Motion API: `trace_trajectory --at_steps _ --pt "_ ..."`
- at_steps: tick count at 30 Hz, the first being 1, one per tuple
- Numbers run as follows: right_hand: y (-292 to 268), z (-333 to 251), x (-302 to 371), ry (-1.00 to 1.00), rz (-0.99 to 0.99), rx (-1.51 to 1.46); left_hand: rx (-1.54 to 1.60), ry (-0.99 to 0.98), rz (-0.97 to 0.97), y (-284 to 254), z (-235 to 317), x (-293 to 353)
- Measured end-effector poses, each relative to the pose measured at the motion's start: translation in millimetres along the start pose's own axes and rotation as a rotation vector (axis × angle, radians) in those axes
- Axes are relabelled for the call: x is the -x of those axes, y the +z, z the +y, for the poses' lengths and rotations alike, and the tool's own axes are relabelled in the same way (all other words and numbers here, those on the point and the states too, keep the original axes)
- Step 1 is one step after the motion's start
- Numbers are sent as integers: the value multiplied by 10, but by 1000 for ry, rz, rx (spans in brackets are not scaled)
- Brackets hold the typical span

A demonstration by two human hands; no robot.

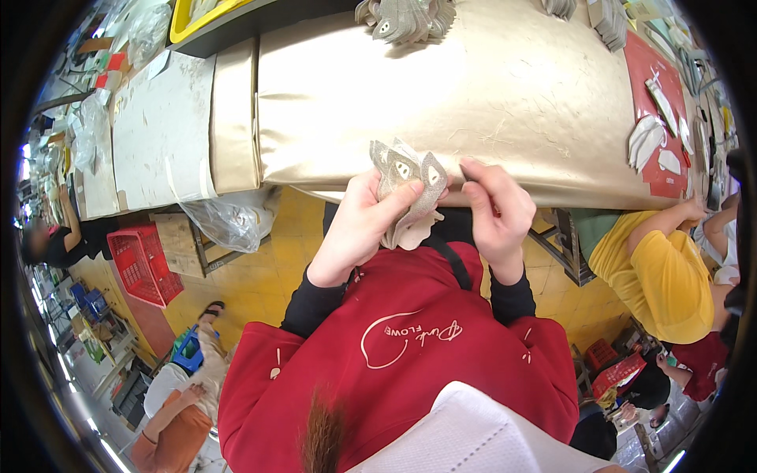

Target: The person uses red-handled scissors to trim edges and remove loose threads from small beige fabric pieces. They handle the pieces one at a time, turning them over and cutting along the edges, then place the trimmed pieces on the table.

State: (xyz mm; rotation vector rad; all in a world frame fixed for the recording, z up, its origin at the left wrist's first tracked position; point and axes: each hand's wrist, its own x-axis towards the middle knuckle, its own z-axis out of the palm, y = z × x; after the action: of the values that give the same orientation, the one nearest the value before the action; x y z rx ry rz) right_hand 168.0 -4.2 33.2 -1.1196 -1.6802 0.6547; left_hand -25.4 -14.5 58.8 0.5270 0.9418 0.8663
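My left hand [356,225] is closed round a small bundle of grey, glittery cut pieces [410,197], its thumb pressed across the front. The pieces have pointed tips and small pale cutouts, and their lower ends fan out pale below the hand. Close by on the right, my right hand [502,211] is curled with thumb and fingertips together. A thin dark tip [464,172] shows at its fingers, and a spot of red shows inside the curl. What it holds is mostly hidden. Both hands are just over the table's near edge.
A gold-covered table [347,102] carries a pile of similar grey pieces [410,20] at the far side. A yellow bin [189,20] stands far left, white pieces [646,142] lie on a red sheet at right. A person in yellow [670,268] works there. A red crate [146,264] is at left.
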Motion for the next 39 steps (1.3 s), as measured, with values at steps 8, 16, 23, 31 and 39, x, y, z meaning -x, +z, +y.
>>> trace_trajectory --at_steps 8,16,23,31,39 --pt "20 -52 21 563 18 -471 27 4 8 6 3 -15" --pt "141 -29 63 532 -131 -445 -5 -28 8 -76 -97 -43" --pt "86 -9 77 811 -64 -747 20 -40 1 -93 -115 -64" --pt "112 5 115 813 -6 -767 9 -53 9 -99 -104 -67" --pt "105 22 91 854 98 -780 18 -73 -51 -182 -88 -76"
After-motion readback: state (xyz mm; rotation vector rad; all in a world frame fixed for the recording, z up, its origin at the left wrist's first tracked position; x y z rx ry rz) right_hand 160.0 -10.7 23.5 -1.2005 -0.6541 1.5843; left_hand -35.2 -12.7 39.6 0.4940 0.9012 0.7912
